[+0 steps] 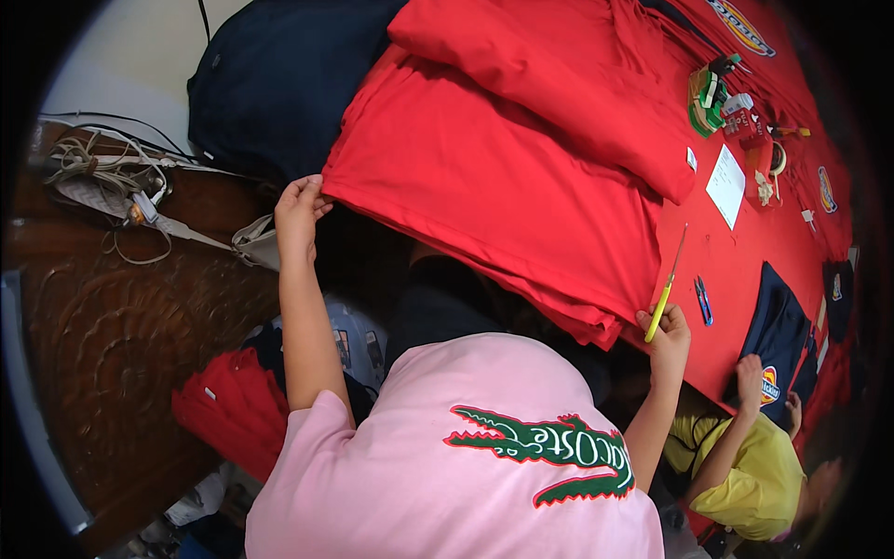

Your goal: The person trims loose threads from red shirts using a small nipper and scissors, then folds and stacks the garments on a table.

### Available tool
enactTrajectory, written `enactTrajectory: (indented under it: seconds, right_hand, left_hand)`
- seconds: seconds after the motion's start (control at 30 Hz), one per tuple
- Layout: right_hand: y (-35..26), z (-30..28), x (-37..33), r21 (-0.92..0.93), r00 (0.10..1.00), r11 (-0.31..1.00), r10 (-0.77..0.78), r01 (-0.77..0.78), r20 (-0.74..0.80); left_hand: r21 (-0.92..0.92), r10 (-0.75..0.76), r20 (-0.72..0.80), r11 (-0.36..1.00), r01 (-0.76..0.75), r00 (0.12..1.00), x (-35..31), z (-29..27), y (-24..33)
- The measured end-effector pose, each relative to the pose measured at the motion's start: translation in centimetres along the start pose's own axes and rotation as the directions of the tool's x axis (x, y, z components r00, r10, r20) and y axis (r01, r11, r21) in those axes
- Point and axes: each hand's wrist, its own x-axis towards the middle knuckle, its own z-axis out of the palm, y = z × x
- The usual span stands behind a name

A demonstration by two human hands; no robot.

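Note:
A red garment (503, 177), apparently a shirt, is spread over the table with its hem toward me. My left hand (300, 210) pinches the hem's left corner between thumb and fingers. At the hem's right corner, my right hand (668, 335) is closed around a slim yellow-handled tool (661, 310) with a long, thin, pointed blade angled away from me. Its thumb and fingertips touch the red cloth there; whether they also grip it is unclear. The garment's far part is bunched into a thick fold (549, 93).
Blue thread snips (703, 302) and a white paper (726, 186) lie right of the garment. Beyond are a green holder (706, 101) and tape roll (777, 158). Dark cloth (279, 84) is far left; tangled cables (102, 172) lie below it. A yellow-sleeved person (754, 475) handles navy cloth (778, 321).

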Motion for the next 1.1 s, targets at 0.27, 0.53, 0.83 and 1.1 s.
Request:
enactTrajectory:
  seconds: [0.27, 0.53, 0.83, 1.1]
  right_hand:
    - [-0.8, -0.7, 0.1, -0.044, 0.999, 0.999, 0.007, -0.005, 0.051]
    - [-1.1, -0.7, 0.9, -0.017, 0.994, 1.0, 0.026, -0.024, 0.111]
    - [-8.1, -1.9, 3.5, 0.13, 0.947, 0.99, 0.016, -0.06, 0.321]
    - [-15.5, -0.6, 7.0, 0.775, 0.826, 0.45, -0.54, 0.444, -0.16]
  left_hand:
    - [-0.135, -0.099, 0.133, 0.984, 0.117, 0.986, -0.5, -1.3, -0.1]
    - [-0.147, -0.071, 0.08, 0.986, 0.082, 0.994, -1.5, -1.0, 0.3]
    - [0.344, -0.131, 0.334, 0.939, 0.008, 0.933, 0.3, 3.2, 9.4]
    - [-0.414, 0.766, 0.145, 0.622, -0.664, 0.627, 0.2, 13.3, 18.5]
